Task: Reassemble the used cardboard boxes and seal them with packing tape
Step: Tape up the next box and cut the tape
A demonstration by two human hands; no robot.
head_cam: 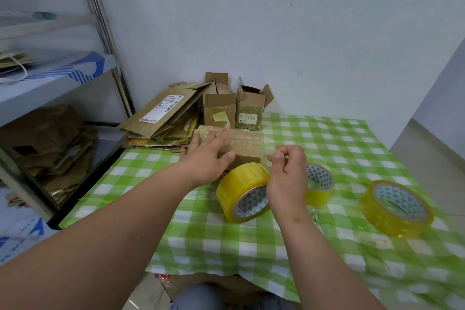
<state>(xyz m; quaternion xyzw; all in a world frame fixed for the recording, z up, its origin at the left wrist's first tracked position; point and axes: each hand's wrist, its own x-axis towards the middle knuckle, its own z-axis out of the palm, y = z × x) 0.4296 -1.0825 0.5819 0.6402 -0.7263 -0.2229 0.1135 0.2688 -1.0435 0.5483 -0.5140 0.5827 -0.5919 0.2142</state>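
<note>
A small closed cardboard box (247, 145) lies on the green checked tablecloth (339, 148), its top covered in clear tape. My left hand (210, 156) rests flat on the box's left side with fingers spread. My right hand (286, 174) hovers just right of the box with fingers curled, thumb and forefinger pinched together, perhaps on a tape end that I cannot make out. A yellow tape roll (242, 191) stands on edge right below the box, between my hands.
Two more tape rolls (319, 184) (396, 208) lie to the right. A pile of flattened boxes (163, 118) and two open-topped small boxes (219, 108) (251, 108) sit at the back by the wall. A metal shelf (50, 83) with cardboard stands at the left.
</note>
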